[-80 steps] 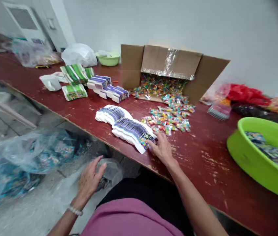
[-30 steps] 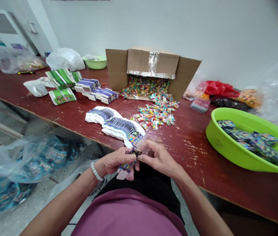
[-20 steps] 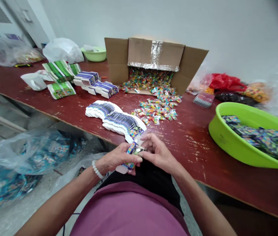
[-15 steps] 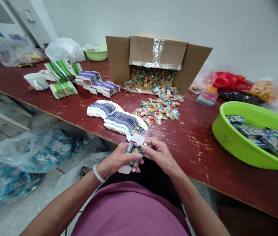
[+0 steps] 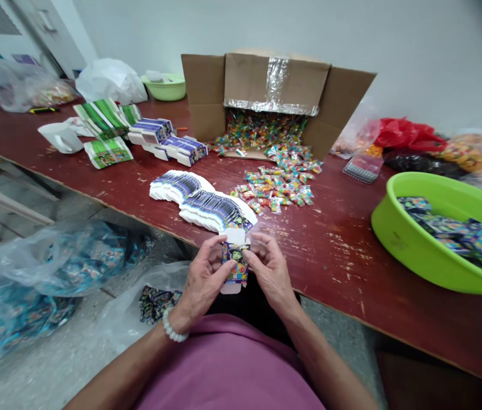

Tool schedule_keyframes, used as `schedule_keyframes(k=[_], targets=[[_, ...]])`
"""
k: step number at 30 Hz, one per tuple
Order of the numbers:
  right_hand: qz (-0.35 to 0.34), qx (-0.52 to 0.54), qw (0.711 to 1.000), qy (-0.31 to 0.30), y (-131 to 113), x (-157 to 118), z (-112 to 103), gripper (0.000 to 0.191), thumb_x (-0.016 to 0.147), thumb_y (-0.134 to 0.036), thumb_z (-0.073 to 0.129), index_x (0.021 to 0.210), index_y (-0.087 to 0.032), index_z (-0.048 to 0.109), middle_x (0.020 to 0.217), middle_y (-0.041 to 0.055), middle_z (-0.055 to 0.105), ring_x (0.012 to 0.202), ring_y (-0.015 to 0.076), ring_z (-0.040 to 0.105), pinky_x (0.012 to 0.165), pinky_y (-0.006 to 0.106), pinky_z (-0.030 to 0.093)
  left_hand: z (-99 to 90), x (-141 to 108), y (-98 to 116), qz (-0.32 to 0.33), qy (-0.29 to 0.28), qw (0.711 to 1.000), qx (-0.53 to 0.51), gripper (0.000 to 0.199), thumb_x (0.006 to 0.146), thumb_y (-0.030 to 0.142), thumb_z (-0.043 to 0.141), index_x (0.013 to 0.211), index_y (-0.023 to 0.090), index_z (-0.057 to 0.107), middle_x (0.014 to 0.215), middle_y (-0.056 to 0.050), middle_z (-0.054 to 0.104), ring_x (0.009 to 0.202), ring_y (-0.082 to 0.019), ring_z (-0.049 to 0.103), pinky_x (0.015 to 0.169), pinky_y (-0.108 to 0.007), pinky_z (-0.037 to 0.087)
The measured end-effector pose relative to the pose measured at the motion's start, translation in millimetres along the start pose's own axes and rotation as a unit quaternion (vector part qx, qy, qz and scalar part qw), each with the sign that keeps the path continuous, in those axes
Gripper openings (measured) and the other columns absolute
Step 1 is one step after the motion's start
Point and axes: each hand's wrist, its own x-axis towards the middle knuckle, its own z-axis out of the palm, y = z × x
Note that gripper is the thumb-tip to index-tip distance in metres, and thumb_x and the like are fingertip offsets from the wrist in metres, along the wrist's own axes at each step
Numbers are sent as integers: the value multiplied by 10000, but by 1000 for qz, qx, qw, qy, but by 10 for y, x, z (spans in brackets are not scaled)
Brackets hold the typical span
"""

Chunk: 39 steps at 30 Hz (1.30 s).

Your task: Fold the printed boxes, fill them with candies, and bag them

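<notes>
One small printed carton [image 5: 235, 263] is held between the left hand [image 5: 201, 282] and the right hand [image 5: 271, 272], close to the front edge of the red-brown table [image 5: 330, 256]. Its white flaps stick out at the top and at the bottom, and the colourful printed face is turned toward the camera. The left hand is closed on the left side of the carton, with the thumb laid upon the printed face. The right hand pinches the opposite side, near its upper end. Some fingers are hidden behind the carton, so I cannot tell their exact position.

Just beyond the carton, one long curved row of flat cartons [image 5: 210, 205] lies fanned on the table. Behind this row, to its right, many small wrapped candies [image 5: 275, 188] spread out from an opened cardboard box [image 5: 279, 80]. Farther to the left are green carton bundles [image 5: 108, 152], purple carton bundles [image 5: 187, 151] and a white mug [image 5: 62, 138]. At the right stands a lime-green basin [image 5: 415, 245], which contains several dark printed boxes [image 5: 466, 233].
</notes>
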Motion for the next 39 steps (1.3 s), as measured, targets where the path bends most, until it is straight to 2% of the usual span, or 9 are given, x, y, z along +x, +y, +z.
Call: schedule_keyframes(k=[4,14,19,25,29,31,33,36,39], targets=[[-9,-13,1000,0,82,1,17,214,836,-384,714,960,-210,700,897,17,719,816,162,636,778,285,500,-62,39,3,-42,-19,999,-8,460,794,329,766,1183,217,549,910,-4,694,754,-142,657,680,-250,547],[73,-76,992,-69,-15,109,-139,320,775,-482,764,736,-165,733,661,-7,633,627,125,523,622,263,417,-170,76,13,-61,-76,995,2,242,853,326,712,998,200,564,813,22,626,716,-114,574,649,-216,451],[134,9,991,-28,26,103,-77,339,651,-452,857,789,-188,695,707,-20,648,587,109,530,573,245,437,-200,80,36,-72,-95,993,22,240,861,335,704,1002,201,562,807,24,622,706,-111,567,629,-211,431],[64,-95,992,-52,40,118,-103,289,777,-462,771,755,-180,712,706,-1,653,657,131,551,642,262,450,-199,106,81,-97,-84,991,-38,281,821,314,732,1004,203,550,804,34,609,674,-95,545,614,-202,421],[92,-44,994,-35,6,146,-91,312,673,-427,866,820,-205,704,732,-6,673,664,143,593,641,267,483,-169,47,42,-82,-68,994,-12,259,834,314,704,1022,203,565,844,17,609,661,-86,536,586,-198,393],[118,-17,992,-39,0,147,-90,399,656,-382,891,983,-240,710,820,4,707,723,158,639,679,278,516,-159,-4,-3,-71,-43,996,-14,332,829,314,710,1094,215,538,801,34,586,608,-72,508,555,-190,373],[134,-26,988,-75,6,134,-106,352,702,-377,868,993,-237,726,879,36,724,779,177,663,719,298,538,-155,-63,-53,-78,-22,995,-49,511,789,332,764,1195,235,469,774,52,576,586,-72,516,550,-186,392],[77,-76,989,-101,23,100,-133,191,775,-381,813,853,-223,739,847,50,708,750,181,649,661,287,535,-150,-144,-123,-142,-60,976,-156,646,759,476,788,1239,237,428,854,10,632,644,-114,618,593,-226,496],[-14,-154,981,-118,23,80,-118,157,839,-377,752,885,-228,746,864,50,697,720,173,631,616,271,517,-156,-178,-192,-216,-123,940,-233,624,806,685,631,1183,208,490,851,-39,673,560,-150,654,522,-273,534]])
